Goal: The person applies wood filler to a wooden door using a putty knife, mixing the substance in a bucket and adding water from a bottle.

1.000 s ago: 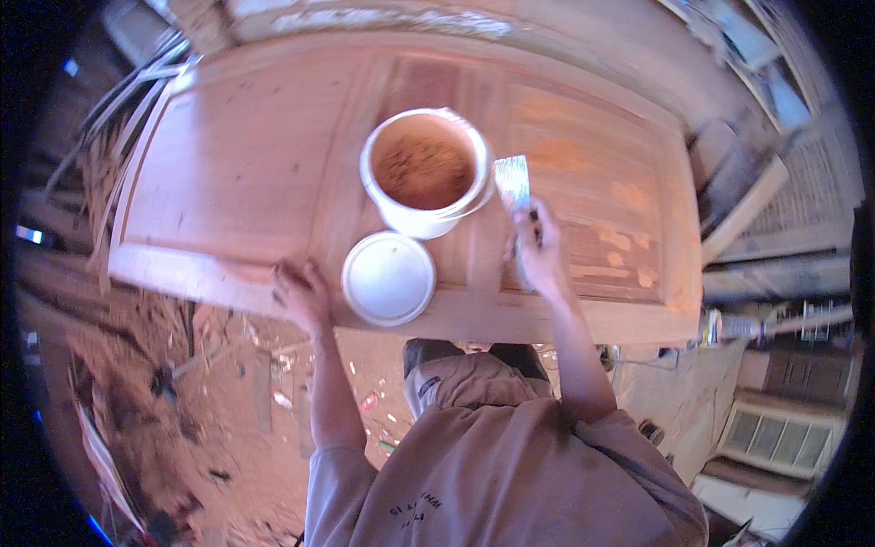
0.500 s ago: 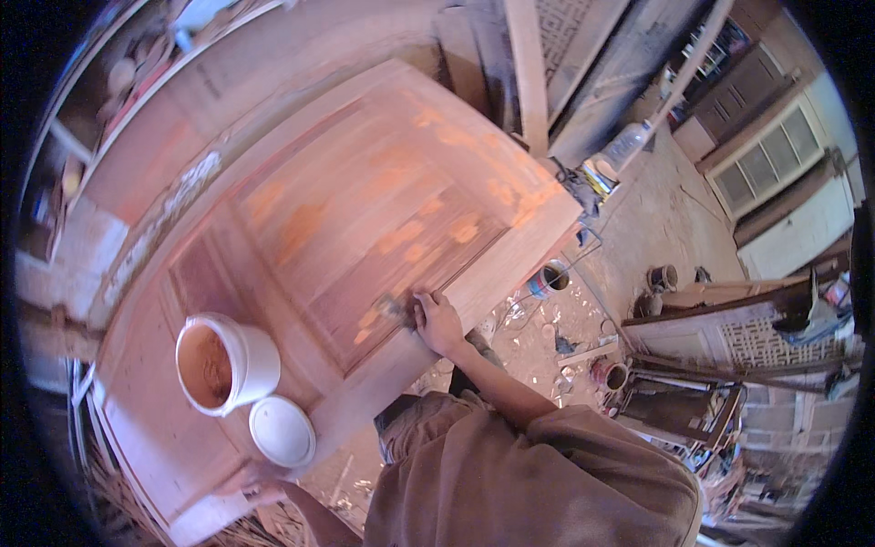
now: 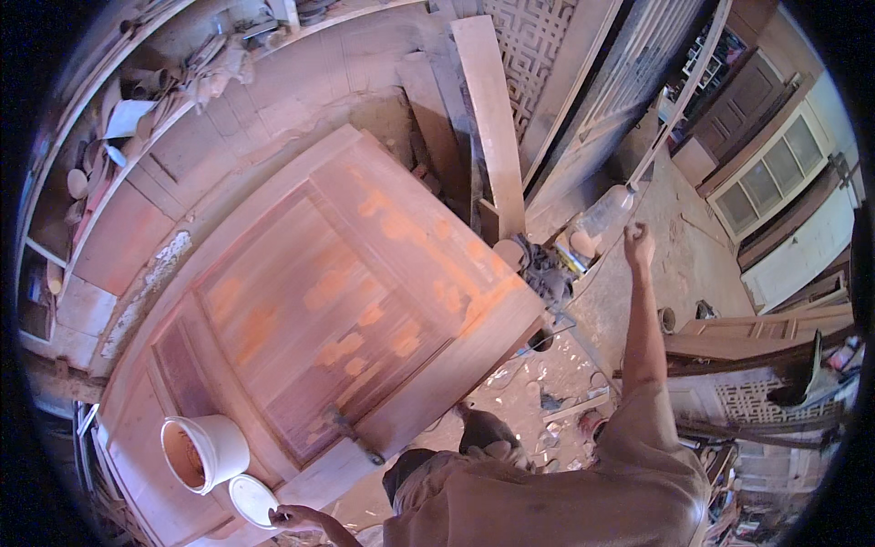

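A large wooden panel door (image 3: 337, 301) lies flat, blotched with orange filler patches. A white bucket (image 3: 208, 451) of orange-brown paste stands on its lower left corner, its white lid (image 3: 252, 500) beside it. My left hand (image 3: 293, 518) rests on the door's near edge, fingertips by the lid, holding nothing. A dark brush (image 3: 352, 436) lies loose on the door near that edge. My right hand (image 3: 638, 244) is stretched far out to the right over the floor, fingers curled into a fist with nothing visible in it.
Planks (image 3: 497, 118) and lattice panels lean against the wall beyond the door. Shelves (image 3: 82, 182) with clutter run along the left. Another door (image 3: 756, 333) lies at right. Scraps, cans and a plastic bottle (image 3: 603, 211) litter the dusty floor.
My right hand left the brush on the door and swung out to the right, away from the panel. The view turned rightward; my left hand stays by the lid.
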The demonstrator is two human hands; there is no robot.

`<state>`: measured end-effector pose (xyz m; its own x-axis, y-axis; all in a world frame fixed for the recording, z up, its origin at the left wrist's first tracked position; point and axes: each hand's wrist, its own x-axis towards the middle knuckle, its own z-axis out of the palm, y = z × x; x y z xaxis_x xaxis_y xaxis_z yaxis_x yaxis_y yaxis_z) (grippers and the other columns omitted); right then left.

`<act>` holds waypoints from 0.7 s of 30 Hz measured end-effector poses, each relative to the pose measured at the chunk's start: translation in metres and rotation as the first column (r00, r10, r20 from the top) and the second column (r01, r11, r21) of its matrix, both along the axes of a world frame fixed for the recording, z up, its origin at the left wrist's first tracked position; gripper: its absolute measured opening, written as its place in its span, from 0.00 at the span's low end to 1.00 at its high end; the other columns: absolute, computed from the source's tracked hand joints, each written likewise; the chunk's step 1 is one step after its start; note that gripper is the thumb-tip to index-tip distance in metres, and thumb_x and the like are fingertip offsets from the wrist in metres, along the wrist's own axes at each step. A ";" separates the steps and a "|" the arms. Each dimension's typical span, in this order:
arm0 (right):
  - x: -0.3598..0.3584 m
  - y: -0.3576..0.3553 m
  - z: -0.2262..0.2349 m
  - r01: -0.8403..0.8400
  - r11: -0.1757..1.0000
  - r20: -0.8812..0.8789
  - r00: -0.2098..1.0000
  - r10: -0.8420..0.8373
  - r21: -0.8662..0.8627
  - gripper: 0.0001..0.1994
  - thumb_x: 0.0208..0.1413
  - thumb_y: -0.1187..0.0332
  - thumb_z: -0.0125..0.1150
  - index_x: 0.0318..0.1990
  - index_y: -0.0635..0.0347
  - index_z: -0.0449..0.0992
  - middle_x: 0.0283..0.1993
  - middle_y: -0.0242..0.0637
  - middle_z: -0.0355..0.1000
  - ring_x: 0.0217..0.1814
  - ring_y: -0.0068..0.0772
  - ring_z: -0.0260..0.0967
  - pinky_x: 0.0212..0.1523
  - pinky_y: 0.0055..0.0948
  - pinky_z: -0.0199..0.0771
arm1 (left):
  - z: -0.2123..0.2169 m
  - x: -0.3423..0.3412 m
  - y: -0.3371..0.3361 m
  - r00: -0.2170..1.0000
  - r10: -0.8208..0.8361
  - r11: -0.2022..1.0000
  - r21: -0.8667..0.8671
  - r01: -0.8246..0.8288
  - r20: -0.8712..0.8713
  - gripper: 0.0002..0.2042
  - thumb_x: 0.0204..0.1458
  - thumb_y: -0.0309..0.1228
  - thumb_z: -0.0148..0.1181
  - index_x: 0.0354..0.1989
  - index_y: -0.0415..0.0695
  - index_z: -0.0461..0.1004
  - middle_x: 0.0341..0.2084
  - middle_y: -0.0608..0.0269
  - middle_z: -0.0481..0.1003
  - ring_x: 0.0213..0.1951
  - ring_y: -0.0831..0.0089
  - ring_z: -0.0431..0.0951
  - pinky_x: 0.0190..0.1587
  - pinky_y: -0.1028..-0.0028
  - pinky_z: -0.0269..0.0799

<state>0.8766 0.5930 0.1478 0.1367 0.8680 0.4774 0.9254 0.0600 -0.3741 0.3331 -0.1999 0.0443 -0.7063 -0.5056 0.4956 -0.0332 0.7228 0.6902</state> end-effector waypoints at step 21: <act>-0.034 0.083 0.101 -0.014 0.994 0.521 0.851 0.071 -0.112 0.19 0.63 0.57 0.47 0.40 0.68 0.75 0.37 0.60 0.76 0.41 0.61 0.75 0.41 0.53 0.75 | 0.084 0.084 0.169 0.382 -0.923 0.380 0.058 0.923 -0.041 0.12 0.59 0.21 0.52 0.51 0.38 0.66 0.44 0.51 0.69 0.48 0.58 0.70 0.53 0.64 0.66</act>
